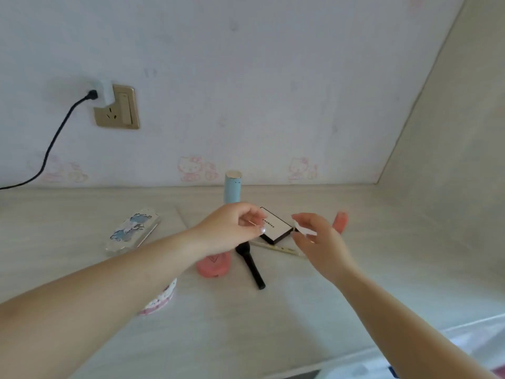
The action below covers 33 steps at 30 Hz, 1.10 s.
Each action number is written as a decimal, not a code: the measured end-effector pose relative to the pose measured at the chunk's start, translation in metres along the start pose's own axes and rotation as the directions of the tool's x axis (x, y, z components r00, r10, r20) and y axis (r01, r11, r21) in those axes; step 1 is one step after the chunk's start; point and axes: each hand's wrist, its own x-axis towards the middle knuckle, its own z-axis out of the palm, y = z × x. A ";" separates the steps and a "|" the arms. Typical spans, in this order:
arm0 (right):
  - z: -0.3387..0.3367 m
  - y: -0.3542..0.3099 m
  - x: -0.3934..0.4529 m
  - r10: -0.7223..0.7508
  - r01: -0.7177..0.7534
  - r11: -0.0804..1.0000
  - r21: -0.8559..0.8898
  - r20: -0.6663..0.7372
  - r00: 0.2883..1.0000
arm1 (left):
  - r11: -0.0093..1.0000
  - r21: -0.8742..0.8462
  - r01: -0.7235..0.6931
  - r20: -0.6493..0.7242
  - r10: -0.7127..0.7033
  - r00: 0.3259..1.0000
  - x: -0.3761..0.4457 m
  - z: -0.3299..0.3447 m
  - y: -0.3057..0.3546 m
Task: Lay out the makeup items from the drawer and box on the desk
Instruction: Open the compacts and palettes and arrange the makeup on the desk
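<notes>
My left hand (232, 231) hovers over the middle of the desk with its fingers curled toward the thumb; a thin pale streak shows between them, too blurred to name. My right hand (319, 242) hangs just to its right with loosely spread fingers and nothing clearly in it. Between the hands lies a white compact with black edges (276, 225). A light blue tube (233, 187) stands upright behind. Below the left hand lie a pink round compact (214, 265), a black brush (250, 265) and a thin pale pencil (276, 247). A pink sponge (340, 221) peeks out behind my right hand.
A clear case with a blue pattern (131, 231) lies at the left. A pink-and-white cartoon box (161, 299) is partly hidden under my left forearm. A wall socket (117, 108) with a black cable is at the back left. A side panel (451, 132) bounds the desk on the right.
</notes>
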 end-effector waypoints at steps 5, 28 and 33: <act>-0.028 0.021 0.019 0.082 -0.048 0.930 -0.365 0.077 0.994 | 0.996 0.070 0.061 -0.056 -0.057 0.997 0.018 0.037 0.013; -0.049 0.005 0.063 0.018 0.217 0.746 -0.630 0.345 0.939 | 0.988 -0.129 0.081 -0.156 -0.101 0.983 0.056 0.056 0.004; -0.054 -0.040 0.032 -0.123 0.228 0.867 -0.442 0.253 0.960 | 0.758 -0.629 0.173 0.046 -0.186 0.982 0.024 0.052 0.021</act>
